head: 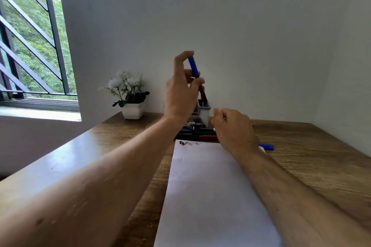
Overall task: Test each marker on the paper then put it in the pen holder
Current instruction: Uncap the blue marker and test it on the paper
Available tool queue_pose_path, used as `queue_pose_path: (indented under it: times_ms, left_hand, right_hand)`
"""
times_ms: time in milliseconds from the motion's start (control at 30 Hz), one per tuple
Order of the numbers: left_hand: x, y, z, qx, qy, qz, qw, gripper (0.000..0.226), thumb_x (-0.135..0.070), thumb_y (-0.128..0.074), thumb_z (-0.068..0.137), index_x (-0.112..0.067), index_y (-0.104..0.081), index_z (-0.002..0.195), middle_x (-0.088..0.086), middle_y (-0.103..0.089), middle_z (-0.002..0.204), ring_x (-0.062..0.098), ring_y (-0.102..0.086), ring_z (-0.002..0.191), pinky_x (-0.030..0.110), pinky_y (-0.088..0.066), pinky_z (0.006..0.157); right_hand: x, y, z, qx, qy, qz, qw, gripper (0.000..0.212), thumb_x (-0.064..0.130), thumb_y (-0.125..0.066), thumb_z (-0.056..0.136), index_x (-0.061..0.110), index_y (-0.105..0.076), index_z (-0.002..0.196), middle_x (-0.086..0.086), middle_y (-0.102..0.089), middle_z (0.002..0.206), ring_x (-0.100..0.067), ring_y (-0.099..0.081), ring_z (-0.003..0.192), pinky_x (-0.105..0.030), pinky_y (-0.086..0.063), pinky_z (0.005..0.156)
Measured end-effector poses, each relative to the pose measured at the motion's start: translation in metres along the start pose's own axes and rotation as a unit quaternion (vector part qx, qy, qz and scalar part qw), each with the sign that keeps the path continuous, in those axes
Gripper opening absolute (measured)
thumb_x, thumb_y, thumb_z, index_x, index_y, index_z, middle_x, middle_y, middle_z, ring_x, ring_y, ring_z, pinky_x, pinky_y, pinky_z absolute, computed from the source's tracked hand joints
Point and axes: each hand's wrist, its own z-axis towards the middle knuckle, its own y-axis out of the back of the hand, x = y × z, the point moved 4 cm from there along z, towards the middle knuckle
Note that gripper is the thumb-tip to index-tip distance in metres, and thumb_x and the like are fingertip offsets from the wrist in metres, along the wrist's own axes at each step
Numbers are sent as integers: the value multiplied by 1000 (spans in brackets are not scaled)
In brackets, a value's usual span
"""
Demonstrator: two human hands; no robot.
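My left hand (pixel 181 90) is raised above the desk, fingers closed on a blue-capped marker (pixel 194 66) held nearly upright, its black lower end pointing down into the grey pen holder (pixel 204 113). A red-topped marker tip shows inside the holder. My right hand (pixel 233 128) rests low over the row of markers (pixel 202 133) lying at the top of the white paper (pixel 210 190); its fingers are curled and what they touch is hidden. The paper carries black, red and faint scribbles (pixel 187 143) at its top edge.
A loose blue cap (pixel 267 146) lies on the wooden desk (pixel 311 162) right of my right wrist. A white pot of white flowers (pixel 131 96) stands at the back left. The wall is close behind the holder; a barred window (pixel 32 46) is at left.
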Motion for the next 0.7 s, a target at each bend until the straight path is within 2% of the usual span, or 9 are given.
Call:
queue_pose_path:
  times_ms: [67,200,333,467,600,700]
  left_hand:
    - [0,-9,14,0,-39,43,998,62,-3,-64,91,-39,-36,133,-4,-67,94,2,-67,77,19,-58,69]
    - [12,-31,31,53,-69,146,985,62,-4,-61,93,-41,-33,134,1,-66,93,15,-68,80,40,-60,77]
    - [34,-47,40,122,-24,258,958,63,-6,-63,91,-35,-35,139,2,-68,85,19,-66,73,43,-59,73]
    - [58,-55,35,136,24,300,944,64,-6,-65,89,-36,-37,138,-3,-58,71,22,-66,70,41,-61,68]
    - [73,-60,29,155,43,337,928,65,-17,-71,85,-34,-39,139,14,-69,99,32,-68,87,45,-59,78]
    - [69,-61,30,164,30,383,909,67,-23,-71,86,-34,-41,144,13,-70,110,31,-67,94,43,-58,81]
  right_hand:
    - [1,-1,1,5,-5,-4,1000,45,39,-36,105,16,-67,81,-1,-66,76,-8,-60,65,-18,-37,51]
    - [4,-2,2,10,-15,-26,1000,48,39,-38,104,13,-68,77,-2,-63,70,-7,-53,59,-21,-32,48]
    - [5,-4,3,13,-15,-15,1000,47,40,-44,102,18,-58,61,3,-53,56,-8,-49,50,-20,-33,46]
    - [9,0,3,2,-6,22,1000,53,49,-57,92,19,-48,49,6,-46,45,-9,-44,42,-22,-34,44]
    - [16,1,1,8,11,18,1000,51,52,-62,88,20,-50,50,6,-49,45,-7,-43,40,-18,-29,42]
    - [17,2,3,5,11,21,1000,52,53,-61,89,19,-52,51,5,-50,46,-7,-44,41,-18,-29,42]
